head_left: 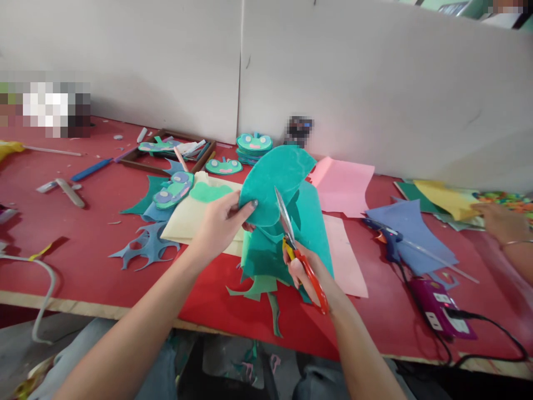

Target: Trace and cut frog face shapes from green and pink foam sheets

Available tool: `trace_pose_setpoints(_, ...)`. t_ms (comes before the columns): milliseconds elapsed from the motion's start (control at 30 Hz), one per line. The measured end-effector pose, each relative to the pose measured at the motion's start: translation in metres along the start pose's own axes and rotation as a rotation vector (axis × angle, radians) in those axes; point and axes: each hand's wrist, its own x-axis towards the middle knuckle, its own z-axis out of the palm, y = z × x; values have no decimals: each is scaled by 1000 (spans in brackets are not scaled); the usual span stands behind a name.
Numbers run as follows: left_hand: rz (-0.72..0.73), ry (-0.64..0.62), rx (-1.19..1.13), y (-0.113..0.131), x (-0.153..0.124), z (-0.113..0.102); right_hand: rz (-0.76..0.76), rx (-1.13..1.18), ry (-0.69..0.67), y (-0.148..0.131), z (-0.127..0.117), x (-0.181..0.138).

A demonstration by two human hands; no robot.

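Left hand [222, 222] is pinched shut on the teal felt sheet [278, 178], thumb on the near face and fingers curled behind its left edge, lifting it upright above the red table [83, 244]. That felt is our marker for everything else. Right hand [302, 272] comes in just below it, wrapped tight round the red handles of the scissors [297, 250]. The blades point up and lie against the felt's lower middle; whether they are parted I cannot tell. The two hands are close, with the felt between them.

Under the felt hangs more teal material, its cut strips trailing toward the table's near edge. Left of the felt, touching the left hand's knuckles, lies a cream sheet [187, 219] with a pale green shape on top. Further left sits a blue cut-out scrap [145, 247], spiky and full of holes.

Behind the felt, against the grey partition board [375, 83], there's a stack of teal frog faces [254, 144]. Left of those sits a wooden tray [166, 155] holding odd pieces.

Right of the felt, a pink sheet [341, 186] lies flat. Beyond it a blue glue gun [387, 236] rests on a violet sheet [416, 233], with a purple power strip [441, 308] nearer the table's edge. Far right, well apart from the felt, another person's hand [497, 219] rests on yellow sheets.
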Motion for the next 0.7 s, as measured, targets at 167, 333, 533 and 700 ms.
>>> trace_pose_setpoints(167, -2, -22, 53, 5, -1, -4, 13, -59, -3, -7, -1, -4)
trace_pose_setpoints(333, -1, -51, 50, 6, 0, -6, 17, -103, 15, -11, -2, -3)
trace_pose_setpoints(533, -5, -58, 7, 4, 1, -7, 27, -86, 38, -11, -1, -1)
trace_pose_setpoints(700, -18, -71, -50, 0, 2, -6, 17, -79, 51, -8, 1, 0)
